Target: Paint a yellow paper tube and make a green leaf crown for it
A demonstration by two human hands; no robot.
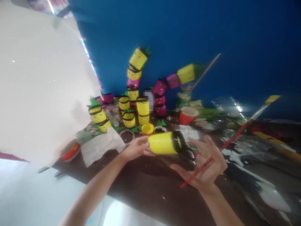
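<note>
A deep blue wall rises behind a dark brown worktop. Along its back stand curving stacks of yellow and magenta cups with black bands, some topped with green leaf shapes. The long red-handled brush, with a yellow tip, slants up to the right; the right hand holds it between the fingers, its thumb and fingertips otherwise spread wide. The left hand is closed around the base of a yellow cylindrical cup with a black rim, tipped sideways above the worktop, its dark end towards the right palm. At the left edge, a red paper bowl carries yellow print, too blurred to read. A red cup with a white interior bears no legible lettering.
</note>
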